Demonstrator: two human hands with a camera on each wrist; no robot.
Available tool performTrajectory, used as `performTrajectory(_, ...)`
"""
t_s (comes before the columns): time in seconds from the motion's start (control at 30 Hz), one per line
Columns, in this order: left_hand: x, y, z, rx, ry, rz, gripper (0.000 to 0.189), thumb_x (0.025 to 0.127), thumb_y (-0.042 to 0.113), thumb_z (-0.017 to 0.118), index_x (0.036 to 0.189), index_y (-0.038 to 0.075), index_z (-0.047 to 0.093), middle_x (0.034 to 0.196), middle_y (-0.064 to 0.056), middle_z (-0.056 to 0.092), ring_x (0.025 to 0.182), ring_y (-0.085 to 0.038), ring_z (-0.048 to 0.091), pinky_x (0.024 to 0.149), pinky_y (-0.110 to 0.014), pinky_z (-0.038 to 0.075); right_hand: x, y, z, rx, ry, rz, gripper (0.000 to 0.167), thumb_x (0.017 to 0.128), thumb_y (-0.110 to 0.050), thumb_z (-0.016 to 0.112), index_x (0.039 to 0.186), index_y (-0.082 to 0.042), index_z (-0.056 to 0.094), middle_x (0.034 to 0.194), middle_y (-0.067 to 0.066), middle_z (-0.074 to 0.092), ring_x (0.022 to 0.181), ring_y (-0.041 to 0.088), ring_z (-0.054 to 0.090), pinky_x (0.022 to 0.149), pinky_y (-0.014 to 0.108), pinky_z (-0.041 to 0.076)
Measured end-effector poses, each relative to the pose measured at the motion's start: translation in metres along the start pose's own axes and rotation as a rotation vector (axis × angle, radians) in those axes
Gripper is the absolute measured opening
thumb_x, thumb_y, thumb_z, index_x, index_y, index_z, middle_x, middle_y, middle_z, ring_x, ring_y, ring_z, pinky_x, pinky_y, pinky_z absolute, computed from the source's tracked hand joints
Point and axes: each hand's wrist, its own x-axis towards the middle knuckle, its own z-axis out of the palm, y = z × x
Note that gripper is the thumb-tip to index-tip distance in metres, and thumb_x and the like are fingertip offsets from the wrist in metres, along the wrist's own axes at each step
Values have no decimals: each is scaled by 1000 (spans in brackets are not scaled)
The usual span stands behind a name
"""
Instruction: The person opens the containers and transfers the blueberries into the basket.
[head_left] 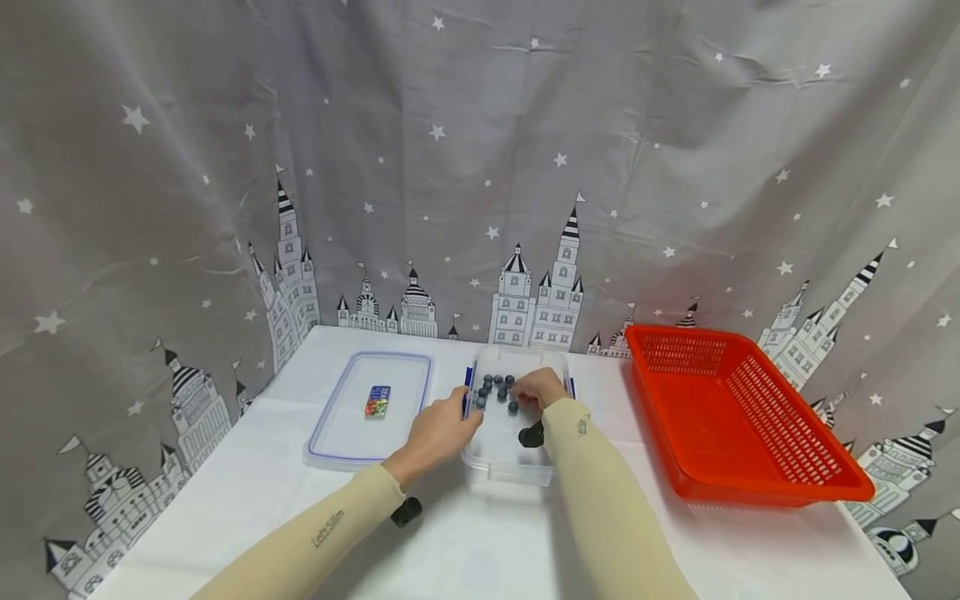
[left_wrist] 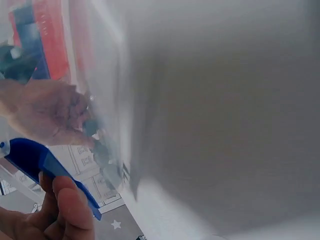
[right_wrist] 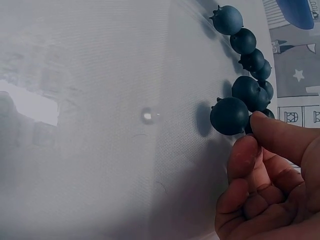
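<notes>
A clear plastic container (head_left: 517, 471) with blue side latches stands at the middle of the table, several blueberries (head_left: 502, 392) loose on its floor. My right hand (head_left: 542, 387) reaches inside, thumb and forefinger pinching a blueberry at the near end of the row; the fingertips mostly hide it. Other blueberries (right_wrist: 227, 20) trail away from those fingers in the right wrist view. My left hand (head_left: 446, 429) grips the container's left side by a blue latch (left_wrist: 30, 157), its fingers curled there. Through the clear wall, the left wrist view also shows my right hand (left_wrist: 47, 110).
Left of the container lies its clear lid (head_left: 330, 437) with a blue seal and a small colourful label (head_left: 377, 402). A red perforated basket (head_left: 675, 450) stands on the right. Behind the white table (head_left: 480, 550) hangs a grey curtain (head_left: 480, 167) printed with castles and stars.
</notes>
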Motion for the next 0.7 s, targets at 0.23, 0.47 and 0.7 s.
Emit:
performTrajectory(0.23,-18,-4,-3,-84,49,68,62,91,30,62,146,4,49,70,4,57,58,-11,50,56,-30,40,1,0,0,-17,8,-37,23,83,-8,76,64,-7,63,58,1,54,55,14,46,53,25,37)
performTrajectory(0.47,-32,-5,0,-128,85,113,57,96,30,60,146,5,49,75,8,53,61,-8,47,60,-28,41,-1,0,-1,-18,9,-43,21,84,-7,75,67,-7,64,58,1,54,56,14,47,54,25,38)
performTrajectory(0.7,-37,-5,4,-110,116,128,55,98,32,58,147,7,51,75,9,51,61,-7,44,58,-26,38,0,3,-1,14,4,-41,21,83,-5,76,67,-6,63,58,1,53,55,14,47,53,25,38)
